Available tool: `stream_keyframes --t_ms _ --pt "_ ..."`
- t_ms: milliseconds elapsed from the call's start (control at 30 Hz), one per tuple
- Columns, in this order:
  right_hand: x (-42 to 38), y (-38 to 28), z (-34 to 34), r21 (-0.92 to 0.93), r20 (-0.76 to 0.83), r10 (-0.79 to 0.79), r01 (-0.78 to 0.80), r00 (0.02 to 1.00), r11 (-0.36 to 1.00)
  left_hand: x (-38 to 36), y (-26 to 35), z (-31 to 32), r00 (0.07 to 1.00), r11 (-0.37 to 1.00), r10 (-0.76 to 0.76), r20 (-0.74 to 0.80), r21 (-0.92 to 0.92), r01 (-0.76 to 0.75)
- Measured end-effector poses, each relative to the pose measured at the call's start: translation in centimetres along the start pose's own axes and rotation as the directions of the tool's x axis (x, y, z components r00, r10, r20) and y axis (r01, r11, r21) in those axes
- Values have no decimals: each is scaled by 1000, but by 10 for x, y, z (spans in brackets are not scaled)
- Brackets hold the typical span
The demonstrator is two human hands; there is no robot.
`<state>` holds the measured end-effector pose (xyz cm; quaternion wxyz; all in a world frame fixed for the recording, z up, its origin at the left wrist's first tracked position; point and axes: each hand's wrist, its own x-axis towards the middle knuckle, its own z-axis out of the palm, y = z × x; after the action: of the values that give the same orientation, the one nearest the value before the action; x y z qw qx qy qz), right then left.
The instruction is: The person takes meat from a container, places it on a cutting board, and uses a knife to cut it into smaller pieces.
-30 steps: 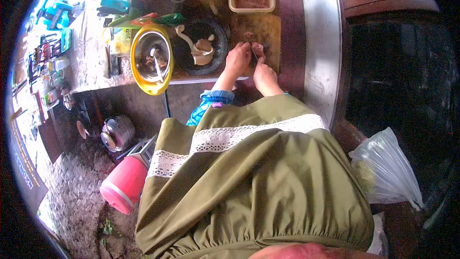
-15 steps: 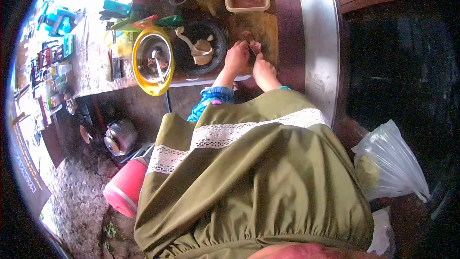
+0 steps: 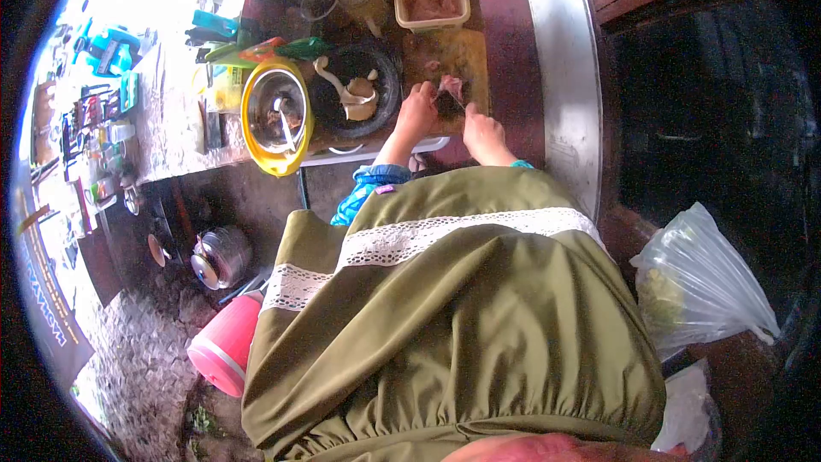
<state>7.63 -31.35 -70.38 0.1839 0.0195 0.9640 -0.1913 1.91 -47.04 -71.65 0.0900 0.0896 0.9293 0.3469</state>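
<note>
A wooden cutting board (image 3: 475, 56) lies on the counter with a piece of raw meat (image 3: 451, 85) on its near part. My left hand (image 3: 415, 113) is closed at the left edge of that piece, its fingertips pinching the meat. Wrapped round a knife handle, my right hand (image 3: 485, 134) is just to the right and nearer to me. The knife (image 3: 457, 97) points forward and left to the meat; much of its blade is hard to make out. Another small bit of meat (image 3: 433, 66) lies farther up the board.
Behind the board stands a white tub (image 3: 432, 21) of raw meat. To the left are a dark round dish (image 3: 386, 107) holding a pale curved utensil (image 3: 340, 79), and a yellow-rimmed bowl (image 3: 275, 168) with a spoon. A pink container (image 3: 224, 346) and a plastic bag (image 3: 705, 278) stand lower down.
My hands have moved apart, the right one down and to the right, the left one slightly left. More of the meat shows between them. The camera view has shifted slightly.
</note>
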Motion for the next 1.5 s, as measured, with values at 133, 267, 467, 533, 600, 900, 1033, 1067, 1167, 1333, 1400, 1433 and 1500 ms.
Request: stream_keyframes --t_ms 133,267,467,533,600,900,1033,1067,1167,1333,1400,1433,1500 --pt "13 3 -9 -17 -91 -46 45 995 999 0 -1 -6 993 995 82 -87 -55 -87" --pt "19 5 -9 6 -74 -1 2 997 1000 -3 -3 -17 997 999 32 -67 -26 -34" --pt "22 3 -34 6 13 15 -15 1000 1000 -10 -5 -43 997 997 45 -59 -66 -48" --pt "26 5 -40 -2 33 0 0 999 1000 -2 16 -56 996 989 38 -80 -143 -49" --pt "28 6 -49 -20 29 3 -2 1000 1000 7 21 -52 994 974 33 -102 -218 -54" --pt "-6 8 -45 166 -33 42 -36 999 985 -20 -1 -18 860 864 494 127 35 -502" --pt "-20 4 -10 193 -24 61 -55 998 980 -26 4 -26 957 947 290 -19 -138 -290" --pt "-25 4 -7 184 -42 50 -42 998 982 -25 2 -23 957 947 291 -18 -137 -290" --pt "-29 8 -8 177 -84 150 -133 985 975 -14 1 -13 981 974 192 -30 -117 -194" --pt "-34 9 -10 200 -101 142 -120 985 972 5 12 -12 990 990 138 23 -41 -137" --pt "-36 8 -10 214 -136 133 -102 982 972 13 7 -9 984 989 149 99 -23 -148" --pt "-37 9 -9 214 -137 136 -105 981 971 19 5 -8 971 987 160 175 -5 -162" --pt "-41 12 -7 253 -150 152 -111 977 961 40 -42 31 927 940 320 194 59 -336"
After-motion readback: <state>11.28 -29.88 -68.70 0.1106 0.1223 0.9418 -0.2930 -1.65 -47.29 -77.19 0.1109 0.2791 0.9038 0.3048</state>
